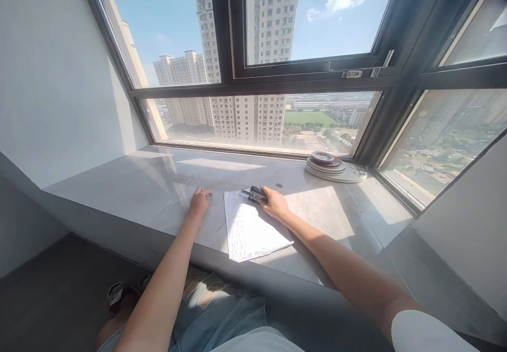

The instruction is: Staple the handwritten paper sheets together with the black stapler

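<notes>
My right hand (275, 204) is closed around a black stapler (257, 194), whose two arms are spread apart. The stapler lies over the top edge of a stack of white printed papers (257, 230) on the window ledge. Left of the papers, my left hand (200, 201) is low over the ledge, its fingers curled and drawn together. Whatever it may hold is too small to make out. Two small dark strips, which look like staples (279, 185), lie just beyond my right hand.
The grey tiled ledge (158, 183) runs below a dark-framed window (257, 89). At the back right corner, a pile of round plates or lids (325, 166) stands near the glass. My legs (225, 304) are below the ledge's front edge. White walls close both sides.
</notes>
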